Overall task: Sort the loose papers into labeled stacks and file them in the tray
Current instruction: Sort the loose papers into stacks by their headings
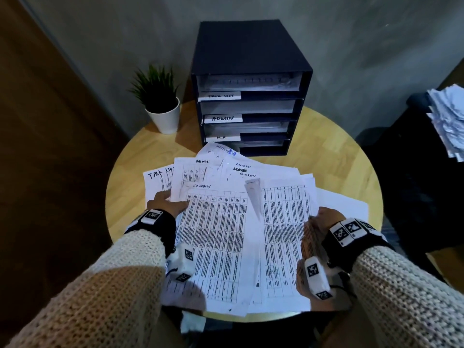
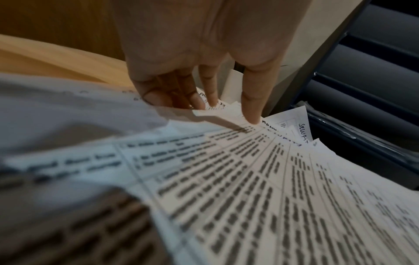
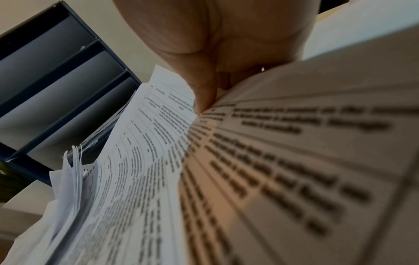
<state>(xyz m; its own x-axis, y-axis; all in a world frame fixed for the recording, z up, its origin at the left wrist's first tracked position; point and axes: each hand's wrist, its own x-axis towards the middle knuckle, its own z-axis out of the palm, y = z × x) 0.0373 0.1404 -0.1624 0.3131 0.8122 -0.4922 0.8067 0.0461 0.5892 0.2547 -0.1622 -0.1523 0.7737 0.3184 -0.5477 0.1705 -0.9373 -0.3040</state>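
Loose printed sheets (image 1: pixel 226 234) lie fanned over the round wooden table (image 1: pixel 339 151), some with handwritten headings such as TASK LIST, ADMIN and SECURITY. Behind them stands the dark file tray (image 1: pixel 251 46), its shelves labelled TASK LIST, ADMIN and H.R; the lowest label is hidden by papers. My left hand (image 1: pixel 165 202) rests with straight fingers on the left edge of the sheet headed SECURITY (image 1: pixel 216 222); one fingertip (image 2: pixel 251 120) presses on the paper. My right hand (image 1: pixel 324 219) pinches the right edge of a table-printed sheet (image 3: pixel 294 143) and holds it lifted off the pile.
A small potted plant (image 1: pixel 160 101) stands on the table to the left of the tray. A second heap of papers (image 1: pixel 449 116) sits on dark furniture at the far right. The tray's shelves (image 3: pixel 56 71) hold some filed sheets. Bare wood shows beside the tray.
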